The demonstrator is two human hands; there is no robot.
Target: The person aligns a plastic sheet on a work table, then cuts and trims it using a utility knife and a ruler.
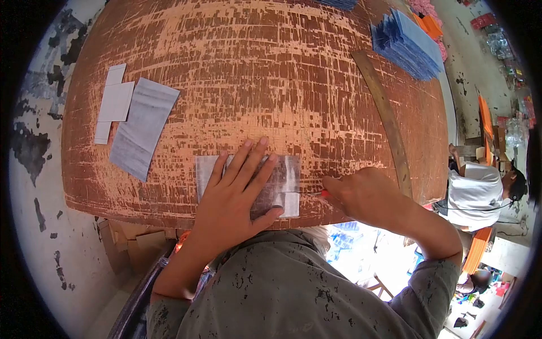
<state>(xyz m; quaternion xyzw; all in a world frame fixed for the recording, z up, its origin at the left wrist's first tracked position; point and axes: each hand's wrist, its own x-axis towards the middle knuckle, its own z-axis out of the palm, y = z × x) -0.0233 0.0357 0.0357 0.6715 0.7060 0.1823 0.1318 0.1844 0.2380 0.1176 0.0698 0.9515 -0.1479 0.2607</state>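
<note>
My left hand [234, 189] lies flat with fingers spread, pressing a grey rectangular piece of sheet material [291, 169] onto the worn board near its front edge. A small white card [289, 204] shows on the lower right part of that piece, beside my thumb. My right hand [367, 195] is closed around a thin-bladed tool with a red handle [325, 193]. Its narrow blade points left and reaches the upper edge of the white card. Most of the handle is hidden inside my fingers.
White card templates [116, 101] and another grey piece [145, 127] lie at the left. A long ruler [387, 116] rests at the right, below a stack of blue sheets [406, 45]. The scored wooden tabletop [254, 73] has a curved edge. A person in white [477, 195] sits beyond it.
</note>
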